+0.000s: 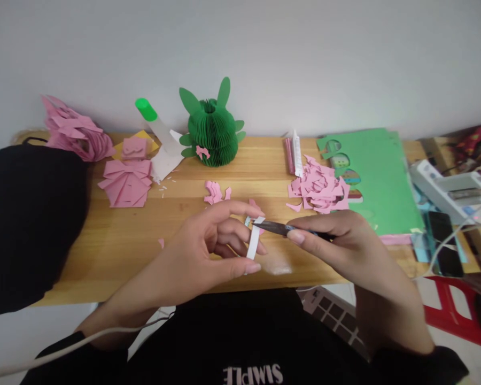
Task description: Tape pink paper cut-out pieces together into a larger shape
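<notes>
My left hand (214, 240) pinches a small white paper strip (254, 240) between thumb and fingers, just above the wooden table's front edge (116, 251). A bit of pink paper (255, 206) shows behind the strip. My right hand (336, 240) grips a dark pen-like tool (280, 229) whose tip touches the top of the strip.
Pink paper scraps (319, 188) lie beside green card sheets (374, 176). A green honeycomb paper plant (212, 130), a glue bottle with a green cap (157, 128), folded pink bows (126, 182) and small pink pieces (215, 192) sit further back. A black bag (24, 219) is at left; phones and a power strip (444, 187) at right.
</notes>
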The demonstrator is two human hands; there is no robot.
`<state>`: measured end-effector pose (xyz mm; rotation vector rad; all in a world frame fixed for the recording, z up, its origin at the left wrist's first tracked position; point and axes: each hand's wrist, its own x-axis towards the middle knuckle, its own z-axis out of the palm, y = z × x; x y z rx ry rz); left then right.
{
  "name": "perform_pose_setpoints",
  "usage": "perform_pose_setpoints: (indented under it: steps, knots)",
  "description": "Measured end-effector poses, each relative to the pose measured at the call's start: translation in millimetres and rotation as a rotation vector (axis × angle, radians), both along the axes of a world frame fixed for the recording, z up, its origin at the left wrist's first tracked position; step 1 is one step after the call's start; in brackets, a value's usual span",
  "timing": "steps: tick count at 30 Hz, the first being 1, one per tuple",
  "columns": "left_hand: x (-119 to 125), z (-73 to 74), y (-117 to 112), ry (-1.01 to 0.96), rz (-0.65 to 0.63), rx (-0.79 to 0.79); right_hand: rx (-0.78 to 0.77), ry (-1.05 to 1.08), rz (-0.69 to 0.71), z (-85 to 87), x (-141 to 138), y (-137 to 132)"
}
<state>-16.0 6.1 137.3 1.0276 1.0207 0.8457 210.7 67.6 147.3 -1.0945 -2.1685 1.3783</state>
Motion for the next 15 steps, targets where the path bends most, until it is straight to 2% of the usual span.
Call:
perform_pose_setpoints:
  steps: [7, 15]
  knots:
    - [-1.2, -2.5, -1.2, -0.048, -0.037, -0.004, -0.026, 0.012, -0.005, -0.8, 0.9, -1.3]
    - [-1.4, -5.4, -4.3, -0.062, -0.037, 0.080, 0.036, -0.018, -0.036, 0.0, 5.0, -4.2]
